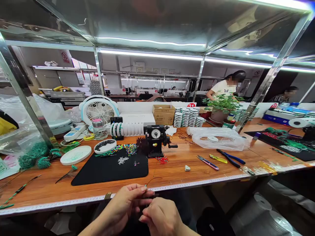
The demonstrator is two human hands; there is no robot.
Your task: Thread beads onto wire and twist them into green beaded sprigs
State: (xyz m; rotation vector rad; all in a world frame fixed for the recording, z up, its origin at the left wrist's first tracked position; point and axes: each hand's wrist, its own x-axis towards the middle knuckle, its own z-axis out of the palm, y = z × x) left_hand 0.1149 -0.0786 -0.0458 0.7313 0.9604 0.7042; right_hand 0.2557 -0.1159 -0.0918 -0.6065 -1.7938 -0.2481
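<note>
A long wooden workbench [172, 170] was seen from above, with a dial-faced winding machine [155, 141] standing on it, a black mat [110, 172] in front and blue-handled pliers [230, 158] off to the right. Coloured beads [121, 149] were heaped at the mat's far edge. Thin dark wire [150, 179] was pinched by the left hand [123, 203] just off the bench edge; the right hand [161, 214] was curled beside it, its contact hidden. A loose pinch could have dropped the wire; a knocked mat could have scattered beads.
</note>
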